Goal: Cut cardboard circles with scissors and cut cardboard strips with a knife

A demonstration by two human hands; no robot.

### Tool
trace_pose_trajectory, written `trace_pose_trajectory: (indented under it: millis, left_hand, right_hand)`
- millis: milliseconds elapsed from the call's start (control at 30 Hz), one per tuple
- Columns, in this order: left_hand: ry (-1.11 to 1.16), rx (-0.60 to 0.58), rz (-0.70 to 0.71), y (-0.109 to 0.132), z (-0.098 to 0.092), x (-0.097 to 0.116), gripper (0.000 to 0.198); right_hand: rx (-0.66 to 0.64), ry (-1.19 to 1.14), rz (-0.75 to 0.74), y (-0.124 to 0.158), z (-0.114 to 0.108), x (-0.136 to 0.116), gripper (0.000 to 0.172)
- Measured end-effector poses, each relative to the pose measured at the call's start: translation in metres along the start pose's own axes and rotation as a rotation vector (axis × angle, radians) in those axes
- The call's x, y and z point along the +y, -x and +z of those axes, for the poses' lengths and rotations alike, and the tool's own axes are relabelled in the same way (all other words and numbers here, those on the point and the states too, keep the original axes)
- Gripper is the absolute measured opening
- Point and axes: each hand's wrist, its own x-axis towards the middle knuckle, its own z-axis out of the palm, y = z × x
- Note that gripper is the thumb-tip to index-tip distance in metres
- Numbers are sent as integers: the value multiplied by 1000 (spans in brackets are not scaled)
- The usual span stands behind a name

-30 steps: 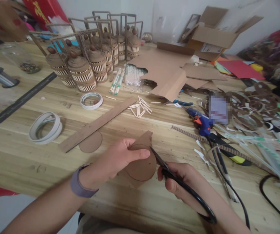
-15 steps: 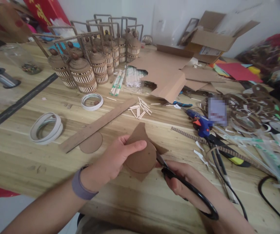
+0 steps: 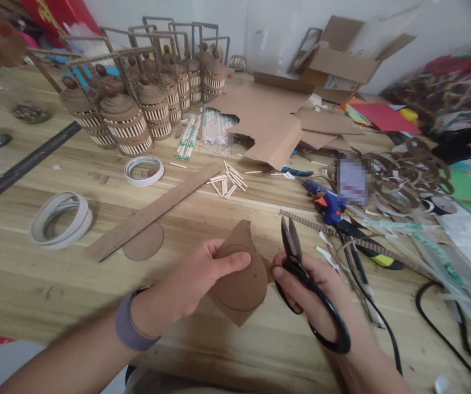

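In my left hand point(image 3: 202, 273) is a brown cardboard piece point(image 3: 243, 290), thumb pressed flat on top. It has a round outline with pointed scraps of card at its upper and lower edges. My right hand point(image 3: 317, 295) grips black-handled scissors point(image 3: 295, 257), whose slightly parted blades point up and away from me, apart from the card. The right fingertips are at the card's right edge, where a small flap shows. A cut cardboard disc point(image 3: 145, 243) lies on the table, partly under a long cardboard strip point(image 3: 157, 213).
Small lanterns point(image 3: 126, 123) with wooden beads and frames stand at the back left. Tape rolls point(image 3: 61, 219) lie at left. Short sticks point(image 3: 229, 180) are scattered mid-table. A blue glue gun point(image 3: 328, 205) and its cable are at right. Cardboard sheets point(image 3: 272, 120) lie behind.
The scissors have left the card's right edge and turned upright, blades now up. My right fingertips have come to the card's edge. The view has shifted slightly right.
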Motion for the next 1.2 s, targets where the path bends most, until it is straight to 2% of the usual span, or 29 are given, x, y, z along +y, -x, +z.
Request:
trace_pose_trajectory:
  millis: [233,333,433,500,567,667,833,933,1100,1200]
  left_hand:
    - [32,-146,-165,3,-1,2,40]
    - [-15,-145,-119,3,-2,3,39]
    - [-68,-6,3,2,-4,6,38]
    - [-105,133,84,1,-7,9,38]
    - [-141,232,143,-1,-10,10,38]
    - [-161,281,182,-4,-14,11,37]
    - [-216,332,182,-4,-13,12,38]
    - [-297,316,170,-1,-12,12,35]
    - [-332,181,143,0,-11,9,32]
    - [-328,140,120,0,-8,8,32]
  right_hand:
    - [-13,125,-17,-3,3,4,30]
    - [-3,79,23,-5,3,10,36]
    - [21,34,-1,-4,-3,13,47]
    - [-74,-6,-48,-2,-9,12,56]
    - [-234,-37,-61,-2,-13,9,69]
    - [-383,-21,-22,-4,-13,3,80]
    - [-456,1,-13,-6,-11,1,82]
    - [-454,11,-34,-5,-13,4,80]
    - [-473,-6,-12,-5,-12,8,80]
    - [-478,-11,0,-5,-10,9,77]
